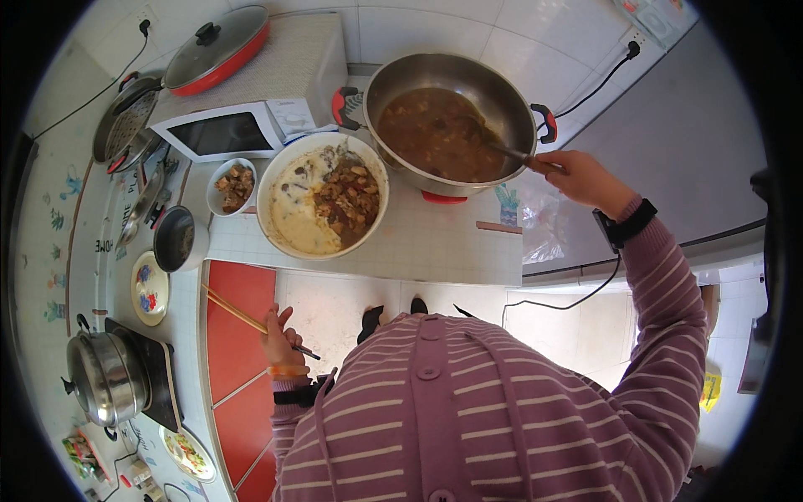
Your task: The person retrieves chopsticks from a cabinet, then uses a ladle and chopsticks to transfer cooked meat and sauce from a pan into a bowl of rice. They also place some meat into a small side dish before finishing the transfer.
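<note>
My right hand (580, 179) grips the handle of a ladle (511, 152), whose head is sunk in the brown stew (433, 135) inside a large steel pot (514, 94) with red and black handles. Low at the left, my left hand (282, 339) is closed around a pair of chopsticks (235, 309), their tips pointing up and left. Between the hands, on the counter, a big white bowl (268, 235) holds a pale creamy food on one side and chunky brown food on the other. A small white bowl (214, 204) of brown chunks stands just left of it.
Behind the bowls is a white microwave (216, 133) with a red lidded pan (244, 63) on top. Down the left counter are a small dark pot (179, 241), a floral plate (150, 288) and a steel pot (103, 376) by an induction cooker (157, 370). A plastic bag (542, 232) lies right.
</note>
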A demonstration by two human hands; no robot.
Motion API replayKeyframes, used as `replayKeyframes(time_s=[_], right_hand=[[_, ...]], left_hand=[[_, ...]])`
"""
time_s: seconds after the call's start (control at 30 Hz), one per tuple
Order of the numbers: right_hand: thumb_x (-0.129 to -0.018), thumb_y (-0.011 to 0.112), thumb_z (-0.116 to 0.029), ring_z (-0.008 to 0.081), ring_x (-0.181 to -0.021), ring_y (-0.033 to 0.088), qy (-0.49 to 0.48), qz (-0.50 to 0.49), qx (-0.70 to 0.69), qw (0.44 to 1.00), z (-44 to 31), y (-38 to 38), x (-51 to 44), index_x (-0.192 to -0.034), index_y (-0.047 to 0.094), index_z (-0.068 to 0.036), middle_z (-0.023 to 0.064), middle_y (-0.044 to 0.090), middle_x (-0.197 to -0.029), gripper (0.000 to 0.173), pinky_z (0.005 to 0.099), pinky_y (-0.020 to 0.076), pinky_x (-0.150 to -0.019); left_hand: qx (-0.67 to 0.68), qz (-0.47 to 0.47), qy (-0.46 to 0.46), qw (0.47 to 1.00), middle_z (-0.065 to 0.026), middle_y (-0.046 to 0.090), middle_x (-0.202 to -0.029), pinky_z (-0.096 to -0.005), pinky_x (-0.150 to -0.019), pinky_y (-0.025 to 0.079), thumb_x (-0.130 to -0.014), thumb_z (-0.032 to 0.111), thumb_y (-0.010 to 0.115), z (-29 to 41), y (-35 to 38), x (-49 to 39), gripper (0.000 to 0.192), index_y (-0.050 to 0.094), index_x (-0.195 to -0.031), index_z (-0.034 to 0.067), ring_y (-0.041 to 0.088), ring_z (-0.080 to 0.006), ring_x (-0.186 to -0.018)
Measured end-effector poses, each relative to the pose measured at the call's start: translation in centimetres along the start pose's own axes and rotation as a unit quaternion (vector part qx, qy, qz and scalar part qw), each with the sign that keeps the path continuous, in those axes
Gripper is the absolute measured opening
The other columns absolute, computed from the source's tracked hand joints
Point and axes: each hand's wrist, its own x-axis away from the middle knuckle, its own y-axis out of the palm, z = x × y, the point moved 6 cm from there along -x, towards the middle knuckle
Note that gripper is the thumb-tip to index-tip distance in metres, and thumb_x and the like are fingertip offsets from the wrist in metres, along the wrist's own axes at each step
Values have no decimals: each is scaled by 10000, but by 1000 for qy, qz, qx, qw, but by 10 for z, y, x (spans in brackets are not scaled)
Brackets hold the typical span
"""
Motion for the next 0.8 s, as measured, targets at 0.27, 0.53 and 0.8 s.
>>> replayKeyframes(time_s=[0.27,0.53,0.8], right_hand=[[-912,483,-139,56,-497,386,134,-139,-406,893,-9,52,-5,-1244,503,-38,27,525,-719,347,180,323,-428],[-905,482,-127,49,-475,380,106,-115,-483,861,-6,57,-5,-1266,485,-40,31,530,-721,372,173,323,-418],[-880,496,-137,33,-478,387,110,-84,-430,892,-10,21,15,-1257,493,-39,20,532,-712,390,168,302,-416]], left_hand=[[12,9,10,1000,-114,625,-904,-190,-354,271,-922,275,484,6,-3,7,311,518,-1117,36,301,-27,-380],[3,7,29,1000,-121,626,-914,-190,-356,281,-918,279,492,12,-7,9,308,516,-1091,25,307,-32,-383],[18,-6,19,1000,-129,621,-920,-191,-357,290,-915,273,501,6,-7,4,304,523,-1106,38,313,-33,-384]])
